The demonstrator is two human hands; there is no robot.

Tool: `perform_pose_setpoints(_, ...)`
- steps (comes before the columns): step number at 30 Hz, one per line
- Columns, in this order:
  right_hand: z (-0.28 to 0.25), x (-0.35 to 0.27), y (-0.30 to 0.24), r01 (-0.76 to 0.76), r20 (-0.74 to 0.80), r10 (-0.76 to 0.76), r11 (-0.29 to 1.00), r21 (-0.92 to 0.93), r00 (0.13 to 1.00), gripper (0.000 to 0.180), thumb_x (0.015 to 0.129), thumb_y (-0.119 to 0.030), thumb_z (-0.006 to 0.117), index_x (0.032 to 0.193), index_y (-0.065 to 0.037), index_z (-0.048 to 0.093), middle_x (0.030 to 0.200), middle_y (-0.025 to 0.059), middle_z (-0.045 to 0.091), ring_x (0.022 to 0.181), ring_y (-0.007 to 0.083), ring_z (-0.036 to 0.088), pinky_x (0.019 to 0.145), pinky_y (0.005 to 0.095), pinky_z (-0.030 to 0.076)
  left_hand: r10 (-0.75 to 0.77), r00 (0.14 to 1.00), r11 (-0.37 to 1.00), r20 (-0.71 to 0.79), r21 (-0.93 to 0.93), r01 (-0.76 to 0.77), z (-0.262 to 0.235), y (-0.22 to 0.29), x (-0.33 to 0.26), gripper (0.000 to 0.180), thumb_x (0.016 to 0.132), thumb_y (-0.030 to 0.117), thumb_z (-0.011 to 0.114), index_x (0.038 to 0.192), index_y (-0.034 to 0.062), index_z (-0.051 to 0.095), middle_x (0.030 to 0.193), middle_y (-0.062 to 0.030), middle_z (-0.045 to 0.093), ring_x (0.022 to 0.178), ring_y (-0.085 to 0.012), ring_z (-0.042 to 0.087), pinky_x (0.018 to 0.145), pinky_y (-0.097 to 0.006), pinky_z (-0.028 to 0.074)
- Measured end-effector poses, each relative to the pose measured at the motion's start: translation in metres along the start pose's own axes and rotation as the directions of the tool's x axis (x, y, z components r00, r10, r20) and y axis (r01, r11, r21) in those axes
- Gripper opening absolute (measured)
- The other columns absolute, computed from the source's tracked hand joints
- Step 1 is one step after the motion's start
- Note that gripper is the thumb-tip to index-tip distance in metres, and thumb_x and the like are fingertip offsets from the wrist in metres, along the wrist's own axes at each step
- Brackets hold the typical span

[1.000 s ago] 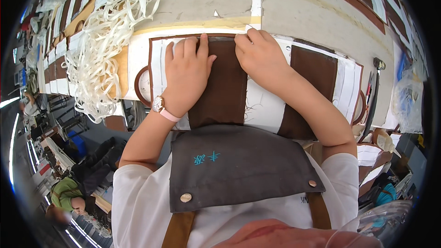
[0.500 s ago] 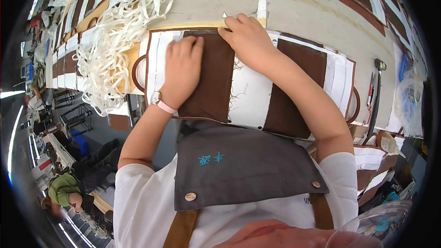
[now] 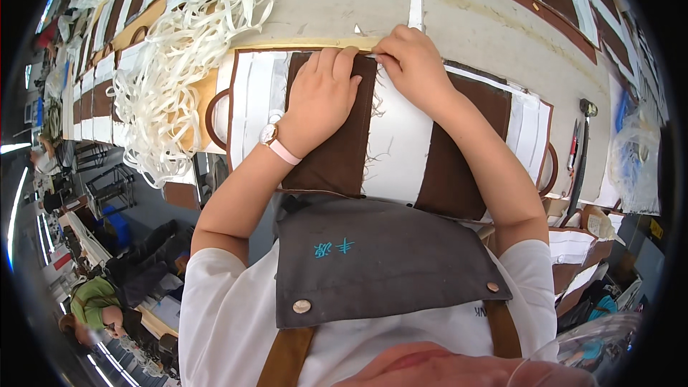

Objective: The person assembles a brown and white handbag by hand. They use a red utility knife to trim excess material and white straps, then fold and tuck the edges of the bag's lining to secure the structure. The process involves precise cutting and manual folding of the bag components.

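Observation:
A brown and white bag panel [image 3: 401, 140] lies across the table in front of me, with loose threads along one brown edge. Brown loop handles stick out at its left end [image 3: 217, 118] and right end [image 3: 551, 170]. My left hand [image 3: 322, 97] rests palm down on the left brown band, fingers extended to the far edge, thumb apart. At that same edge, just right of it, my right hand [image 3: 412, 66] is closed in a pinch. A thin pale strip [image 3: 372, 55] shows at its fingertips; most of it is hidden.
A tangled heap of white tape [image 3: 168, 93] lies to the left, beside more panels [image 3: 93, 111]. Toward the right are a hammer [image 3: 587, 118], a slim red-handled tool [image 3: 573, 147] and a clear plastic bag [image 3: 636, 161]. A person in green [image 3: 97, 301] is at the lower left.
My left hand has slid right and a little farther, close to my right hand. The right hand has shifted slightly right and now pinches at the panel's far edge.

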State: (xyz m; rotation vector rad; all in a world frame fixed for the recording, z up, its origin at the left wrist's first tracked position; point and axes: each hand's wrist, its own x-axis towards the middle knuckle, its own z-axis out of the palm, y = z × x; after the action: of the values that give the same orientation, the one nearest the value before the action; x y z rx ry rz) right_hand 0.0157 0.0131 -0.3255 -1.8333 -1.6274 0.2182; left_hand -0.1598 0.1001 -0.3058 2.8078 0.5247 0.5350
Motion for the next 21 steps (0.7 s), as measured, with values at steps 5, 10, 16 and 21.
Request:
perform_pose_setpoints(5,-0.003,-0.017,-0.01,0.295,0.122,-0.268,0.879,-0.375,0.956,0.024,0.078,-0.006,0.063,0.101,-0.004,0.069,0.095,0.0054,0.059,0.09,0.0253,0.055,0.08,0.0369,0.047,0.003,0.994,0.999,0.11,0.05,-0.009,-0.003,-0.001,0.006,0.041,0.086,0.009,0.063,0.126,0.0012,0.06,0.099,-0.0119,0.055,0.091,-0.0288,0.056,0.08,-0.038,0.048)
perform_pose_setpoints(10,-0.004,-0.018,-0.002,0.268,-0.02,-0.279,0.937,-0.224,0.96,0.029,0.078,-0.003,0.062,0.106,-0.002,0.068,0.095,0.007,0.059,0.089,0.0266,0.056,0.079,0.0386,0.048,0.021,0.997,0.949,0.068,0.312,-0.041,0.007,0.018,0.004,0.042,0.085,0.007,0.057,0.127,0.002,0.061,0.1,-0.0115,0.056,0.092,-0.0268,0.056,0.08,-0.037,0.047)
perform_pose_setpoints(16,-0.01,-0.01,0.008,0.128,-0.035,-0.132,0.987,-0.094,0.991,0.018,0.079,-0.001,0.062,0.096,-0.001,0.066,0.092,0.0105,0.059,0.089,0.0298,0.057,0.08,0.0394,0.05,0.033,0.998,0.991,-0.045,0.134,-0.027,0.011,0.018,-0.007,0.047,0.084,0.004,0.057,0.131,0.0048,0.059,0.115,-0.0157,0.057,0.106,-0.0305,0.055,0.092,-0.04,0.045)
perform_pose_setpoints(21,-0.01,0.003,0.0,0.166,0.099,-0.151,0.97,-0.176,0.984,0.009,0.079,-0.001,0.062,0.088,-0.001,0.064,0.09,0.011,0.06,0.091,0.0292,0.059,0.078,0.0388,0.052,0.044,0.998,0.986,-0.047,0.163,-0.036,0.012,0.019,-0.007,0.048,0.083,0.003,0.057,0.13,0.0083,0.06,0.116,-0.016,0.056,0.106,-0.0326,0.055,0.093,-0.041,0.045)
